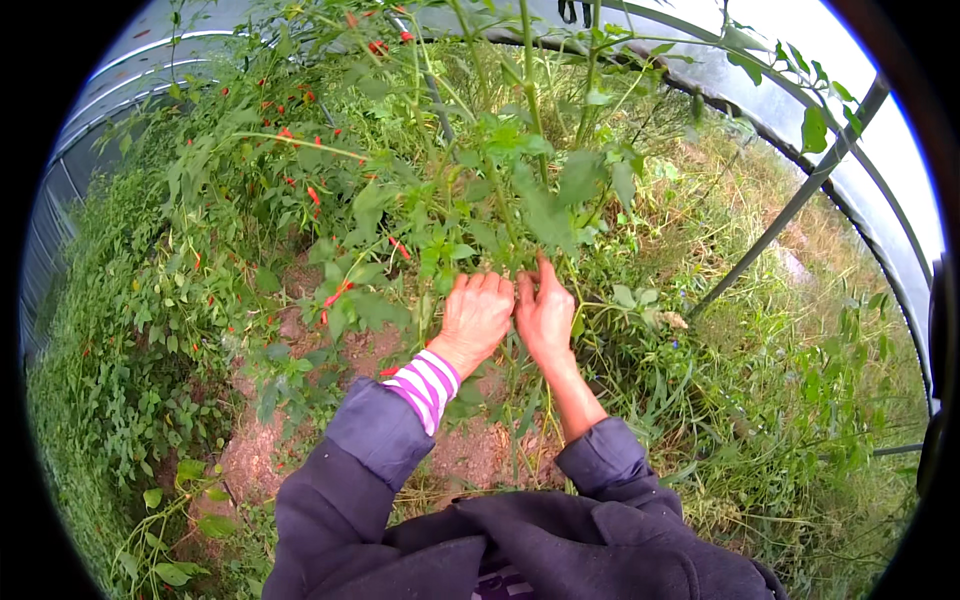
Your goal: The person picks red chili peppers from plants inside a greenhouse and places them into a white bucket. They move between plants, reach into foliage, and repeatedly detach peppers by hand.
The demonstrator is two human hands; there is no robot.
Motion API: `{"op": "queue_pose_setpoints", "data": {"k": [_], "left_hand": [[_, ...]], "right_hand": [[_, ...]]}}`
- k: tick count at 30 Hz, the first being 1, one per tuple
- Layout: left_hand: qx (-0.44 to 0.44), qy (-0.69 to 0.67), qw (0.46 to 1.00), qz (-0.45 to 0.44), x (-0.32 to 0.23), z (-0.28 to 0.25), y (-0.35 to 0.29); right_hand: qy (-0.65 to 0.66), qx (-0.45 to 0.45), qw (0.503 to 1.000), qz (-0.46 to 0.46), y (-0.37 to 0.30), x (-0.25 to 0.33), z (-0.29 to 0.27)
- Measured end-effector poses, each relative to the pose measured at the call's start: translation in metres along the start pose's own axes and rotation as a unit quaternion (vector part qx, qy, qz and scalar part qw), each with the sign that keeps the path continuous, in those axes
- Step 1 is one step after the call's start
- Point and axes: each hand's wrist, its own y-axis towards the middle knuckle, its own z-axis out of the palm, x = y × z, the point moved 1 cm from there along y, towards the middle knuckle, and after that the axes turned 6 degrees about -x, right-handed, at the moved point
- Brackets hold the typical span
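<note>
Head view: left hand (474,318) and right hand (546,318) curl at foliage (545,215), any grip hidden.

A: Where's the cam sitting?
B: On the person's head — L one of a side-by-side pair, wide fisheye.
A: Facing?
B: Down & fwd. Dark jacket (570,550) fills btm ctr, sleeves (335,475) reach up from there.
A: How near?
B: Pretty close, from above: left hand (475,318) and right hand (547,312) sit abt mid-pic, backs toward the lens, green foliage (547,212) just past them. Pale tunnel cover (895,140) is well beyond, up top.
A: Flipped at all?
B: Nope — upright, unmirrored, pic L = person's L. Round field, black corners.
A: Shared w/ another view?
B: Just this one pic.
</note>
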Motion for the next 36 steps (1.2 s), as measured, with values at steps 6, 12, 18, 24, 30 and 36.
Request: {"op": "queue_pose_setpoints", "data": {"k": [6,12,18,24,30,36], "left_hand": [[0.16,-0.594,0.686,-0.389,0.003,-0.024,-0.067],[0.045,-0.644,0.558,-0.521,0.082,-0.057,-0.129],[-0.02,-0.538,0.614,-0.577,0.08,-0.05,-0.145],[-0.009,-0.322,0.776,-0.542,0.075,-0.025,-0.173],[-0.025,-0.274,0.829,-0.487,0.053,-0.046,-0.15],[0.149,-0.5,0.715,-0.466,-0.001,-0.038,-0.111]], "right_hand": [[0.058,-0.001,0.996,0.063,-0.021,0.0,-0.014],[0.109,0.207,0.955,0.182,-0.044,0.016,-0.006],[-0.02,0.382,0.924,0.018,-0.068,-0.017,0.021],[0.036,0.359,0.926,0.115,-0.071,-0.003,0.053],[0.049,0.317,0.933,0.163,-0.084,-0.021,0.058],[0.303,0.222,0.866,0.331,-0.087,-0.049,0.076]]}}
